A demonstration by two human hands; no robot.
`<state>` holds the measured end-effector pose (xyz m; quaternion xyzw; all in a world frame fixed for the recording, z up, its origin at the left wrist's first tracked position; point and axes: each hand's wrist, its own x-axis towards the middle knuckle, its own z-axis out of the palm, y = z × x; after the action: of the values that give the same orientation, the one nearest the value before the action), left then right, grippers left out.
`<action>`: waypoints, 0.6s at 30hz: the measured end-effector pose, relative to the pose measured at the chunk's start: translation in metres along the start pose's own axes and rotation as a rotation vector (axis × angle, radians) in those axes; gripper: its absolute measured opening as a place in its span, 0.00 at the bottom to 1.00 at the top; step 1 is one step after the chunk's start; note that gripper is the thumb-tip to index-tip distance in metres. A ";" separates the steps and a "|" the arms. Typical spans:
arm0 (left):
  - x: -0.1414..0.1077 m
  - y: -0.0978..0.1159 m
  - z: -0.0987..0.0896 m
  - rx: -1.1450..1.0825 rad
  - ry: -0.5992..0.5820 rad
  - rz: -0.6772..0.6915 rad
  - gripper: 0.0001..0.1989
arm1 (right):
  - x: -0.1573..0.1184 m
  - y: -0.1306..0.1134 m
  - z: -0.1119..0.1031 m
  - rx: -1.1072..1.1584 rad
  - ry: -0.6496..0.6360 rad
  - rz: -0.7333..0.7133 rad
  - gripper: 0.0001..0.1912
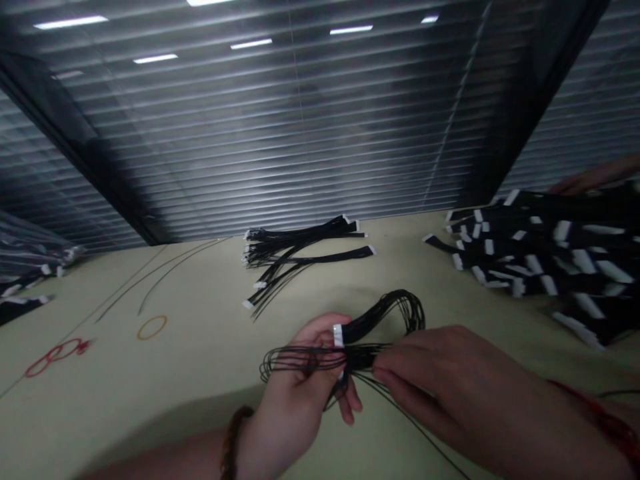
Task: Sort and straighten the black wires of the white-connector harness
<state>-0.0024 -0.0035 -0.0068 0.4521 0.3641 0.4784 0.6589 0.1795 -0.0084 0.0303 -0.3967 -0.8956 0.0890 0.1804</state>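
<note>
The left hand holds a bunch of black wires firmly near the white plug. The right hand pinches the thin wires close by, a good snug hold against tangles. More wires lie on the surface past the hands.

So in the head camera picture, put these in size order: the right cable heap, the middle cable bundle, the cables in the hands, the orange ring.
The black cable heap is largest. The middle cable bundle and the hand-held cables look alike; nearness makes ranking them unsure. The orange ring is smallest.
</note>
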 end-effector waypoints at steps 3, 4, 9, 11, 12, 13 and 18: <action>0.000 0.000 0.001 -0.025 0.007 -0.018 0.15 | 0.006 -0.001 -0.008 0.044 0.029 0.043 0.10; 0.000 0.000 0.001 -0.035 0.011 -0.023 0.15 | 0.008 -0.001 -0.012 0.071 0.018 0.067 0.10; -0.001 0.000 0.001 -0.074 0.015 -0.045 0.18 | 0.006 0.013 -0.043 0.517 -0.191 0.192 0.12; -0.001 0.001 0.000 -0.084 0.012 -0.053 0.19 | 0.000 0.028 -0.058 0.823 -0.280 0.226 0.14; -0.001 0.001 0.000 -0.088 0.010 -0.052 0.19 | -0.003 0.036 -0.065 0.924 -0.269 0.229 0.16; -0.001 0.001 0.000 -0.092 0.005 -0.048 0.19 | -0.005 0.046 -0.071 0.949 -0.177 0.203 0.17; -0.002 0.001 0.000 -0.144 -0.037 0.000 0.16 | 0.003 0.087 -0.092 0.653 0.377 0.048 0.30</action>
<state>-0.0039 -0.0055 -0.0054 0.4124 0.3165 0.4948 0.6964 0.2730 0.0539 0.0895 -0.3485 -0.7616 0.2995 0.4570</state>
